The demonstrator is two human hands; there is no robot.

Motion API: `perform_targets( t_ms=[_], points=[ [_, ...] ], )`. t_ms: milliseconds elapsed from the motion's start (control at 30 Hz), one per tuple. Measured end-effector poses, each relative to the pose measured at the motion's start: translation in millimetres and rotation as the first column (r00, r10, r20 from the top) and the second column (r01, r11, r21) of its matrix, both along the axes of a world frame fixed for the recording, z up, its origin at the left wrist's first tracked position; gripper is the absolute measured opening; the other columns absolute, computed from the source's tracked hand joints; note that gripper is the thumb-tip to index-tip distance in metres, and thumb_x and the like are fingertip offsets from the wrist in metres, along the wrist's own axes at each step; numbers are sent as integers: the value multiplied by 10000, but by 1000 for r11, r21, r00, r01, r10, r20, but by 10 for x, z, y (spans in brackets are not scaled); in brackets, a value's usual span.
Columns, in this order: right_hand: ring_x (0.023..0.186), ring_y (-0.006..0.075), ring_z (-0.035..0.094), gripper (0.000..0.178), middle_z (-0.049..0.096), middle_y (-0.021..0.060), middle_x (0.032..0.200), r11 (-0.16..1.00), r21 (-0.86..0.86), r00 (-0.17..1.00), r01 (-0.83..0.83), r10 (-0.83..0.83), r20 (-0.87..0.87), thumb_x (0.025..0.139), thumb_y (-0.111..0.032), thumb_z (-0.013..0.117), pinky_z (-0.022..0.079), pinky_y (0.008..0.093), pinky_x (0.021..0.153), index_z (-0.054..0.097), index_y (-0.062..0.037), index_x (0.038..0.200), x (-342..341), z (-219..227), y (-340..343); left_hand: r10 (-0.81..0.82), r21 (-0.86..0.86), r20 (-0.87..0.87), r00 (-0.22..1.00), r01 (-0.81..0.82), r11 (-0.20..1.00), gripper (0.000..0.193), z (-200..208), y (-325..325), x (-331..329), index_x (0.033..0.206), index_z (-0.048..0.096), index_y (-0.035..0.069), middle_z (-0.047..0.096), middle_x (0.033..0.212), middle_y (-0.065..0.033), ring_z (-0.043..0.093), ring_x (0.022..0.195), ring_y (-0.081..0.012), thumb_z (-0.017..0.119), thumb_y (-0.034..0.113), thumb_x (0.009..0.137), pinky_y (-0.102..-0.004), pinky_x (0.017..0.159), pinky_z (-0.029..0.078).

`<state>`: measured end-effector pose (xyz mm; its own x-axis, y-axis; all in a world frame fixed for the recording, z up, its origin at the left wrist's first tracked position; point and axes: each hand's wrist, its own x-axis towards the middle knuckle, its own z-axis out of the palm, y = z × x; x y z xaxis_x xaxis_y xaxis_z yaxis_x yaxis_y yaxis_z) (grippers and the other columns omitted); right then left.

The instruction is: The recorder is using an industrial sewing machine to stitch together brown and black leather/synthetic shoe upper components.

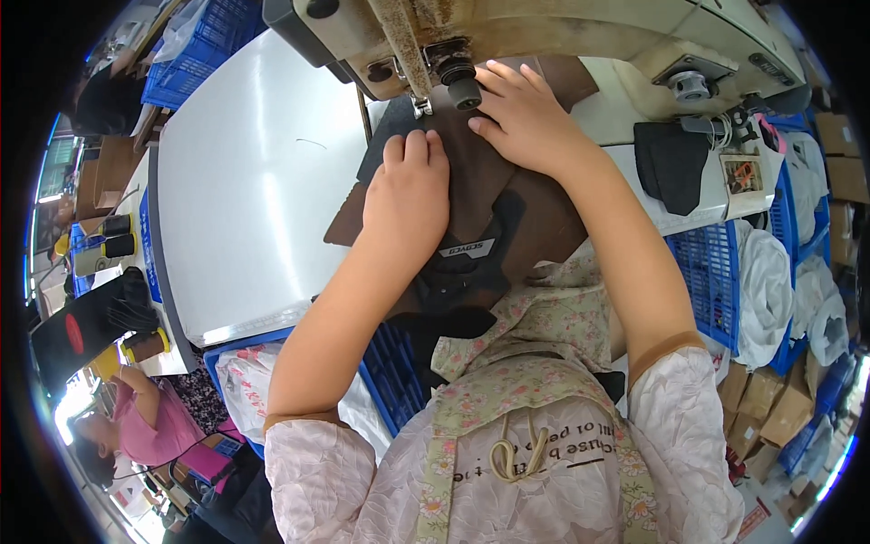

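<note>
A dark brown leather-like workpiece lies under the head of a sewing machine. My left hand presses on it just before the presser foot, its fingers bent and held together; the thumb is hidden. To the right of the needle area, my right hand rests flat on the same workpiece with its fingers apart. A dark grey piece lies beside the foot, left of my fingertips. Toward my lap the workpiece carries a black section with a small silver label.
The white sewing table spreads to the left, with a loose thread on it. Several black cut pieces lie at the right. Blue crates with white bags stand below the table edge. Another person sits at the far left.
</note>
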<state>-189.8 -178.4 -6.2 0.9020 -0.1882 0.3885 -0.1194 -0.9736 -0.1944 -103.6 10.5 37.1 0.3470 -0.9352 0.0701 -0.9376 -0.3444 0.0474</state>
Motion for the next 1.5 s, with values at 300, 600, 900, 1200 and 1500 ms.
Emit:
perform_targets(
  t_ms=[300, 600, 900, 1200, 1500],
  points=[
    [1327, 285, 445, 349, 555, 93, 1340, 999, 47, 1000, -5, 4, 29, 892, -259, 629, 311, 520, 1103, 639, -143, 1221, -33, 76, 68, 11, -34, -11, 1000, -11, 999, 577, 49, 8, 21, 1289, 551, -31, 548, 1198, -158, 551, 1139, -328, 628, 0, 717, -393, 874, 541],
    [1306, 270, 471, 337, 587, 104, 1328, 976, 188, 994, -113, 112, 19, 862, -313, 664, 317, 491, 1088, 707, -151, 1155, -410, 212, 381, 35, -59, -88, 995, -40, 997, 495, 84, 77, 11, 1228, 637, 79, 589, 1217, -125, 608, 1096, -310, 617, -2, 740, -412, 862, 540],
    [1342, 271, 447, 323, 572, 87, 1370, 973, 214, 996, -84, 91, -19, 885, -301, 649, 310, 492, 1117, 707, -158, 1169, -370, 220, 332, 15, -83, -56, 998, -20, 996, 458, 96, 3, 49, 1200, 652, 58, 592, 1204, -113, 607, 1101, -309, 616, -11, 748, -415, 861, 531],
    [1142, 268, 591, 274, 679, 63, 1160, 930, 337, 989, -148, 147, 31, 852, -302, 684, 422, 430, 1005, 716, -124, 1057, -358, 296, 228, -54, -104, -266, 962, 27, 994, 365, 226, 76, 216, 1131, 676, 44, 648, 1146, -122, 629, 1044, -327, 611, -11, 776, -414, 879, 521],
    [681, 296, 562, 409, 572, 97, 648, 945, 314, 979, -88, 140, -146, 820, -418, 714, 442, 418, 683, 584, -52, 692, -258, 649, 75, -33, -8, -233, 972, 32, 999, 468, 244, 71, 153, 1189, 647, 49, 620, 1212, -134, 604, 1100, -338, 603, -47, 733, -416, 911, 519]
  ],
)
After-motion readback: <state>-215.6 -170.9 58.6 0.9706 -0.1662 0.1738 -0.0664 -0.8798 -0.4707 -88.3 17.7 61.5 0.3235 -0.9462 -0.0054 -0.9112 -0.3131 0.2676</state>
